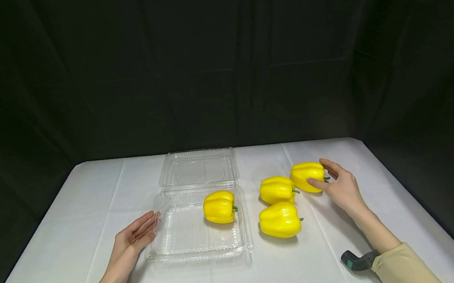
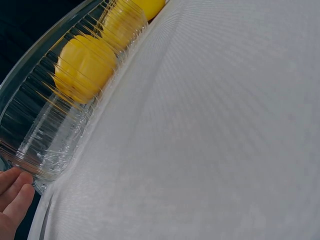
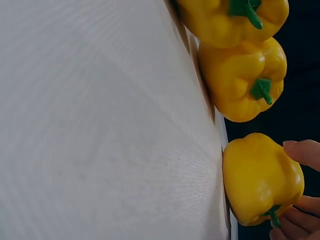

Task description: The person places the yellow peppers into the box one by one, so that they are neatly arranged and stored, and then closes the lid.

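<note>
My right hand (image 1: pixel 342 189) is at the farthest of the yellow bell peppers (image 1: pixel 302 177), thumb on its near side and fingers round the far side. In the right wrist view this pepper (image 3: pixel 262 180) sits low on the white cloth, its green stem toward the hand. My left hand (image 1: pixel 134 241) touches the left rim of a clear plastic clamshell container (image 1: pixel 199 256) with its fingers nearly straight. Another yellow bell pepper (image 1: pixel 219 207) lies inside the container, in the right part of its base. The left wrist view shows that pepper (image 2: pixel 85 67) through the ribbed wall.
Two more yellow bell peppers, one middle (image 1: pixel 277 190) and one nearer (image 1: pixel 280 220), lie between the container and my right hand. The container's lid (image 1: pixel 196 167) is folded back toward the table's far edge. A black curtain (image 1: pixel 220 69) stands behind the white-covered table (image 1: pixel 264 274).
</note>
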Tool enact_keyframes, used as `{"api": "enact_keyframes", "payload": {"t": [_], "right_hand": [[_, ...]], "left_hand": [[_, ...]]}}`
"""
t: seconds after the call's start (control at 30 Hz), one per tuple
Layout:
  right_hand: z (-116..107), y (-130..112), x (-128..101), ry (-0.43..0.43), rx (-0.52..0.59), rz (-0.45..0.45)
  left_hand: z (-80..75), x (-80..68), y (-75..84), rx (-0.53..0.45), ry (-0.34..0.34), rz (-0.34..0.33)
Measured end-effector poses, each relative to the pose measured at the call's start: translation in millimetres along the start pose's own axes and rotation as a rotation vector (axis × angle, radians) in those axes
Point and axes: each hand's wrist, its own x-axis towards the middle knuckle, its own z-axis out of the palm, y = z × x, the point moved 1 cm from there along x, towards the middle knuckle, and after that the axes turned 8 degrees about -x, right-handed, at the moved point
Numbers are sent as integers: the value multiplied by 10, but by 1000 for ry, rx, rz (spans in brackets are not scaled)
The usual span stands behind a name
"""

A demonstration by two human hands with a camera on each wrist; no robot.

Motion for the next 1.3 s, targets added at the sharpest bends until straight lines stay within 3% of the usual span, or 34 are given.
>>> {"api": "enact_keyframes", "payload": {"t": [1.3], "right_hand": [[50, 33, 14, 10, 19, 7]], "left_hand": [[-7, 8, -17, -16, -9, 10]]}}
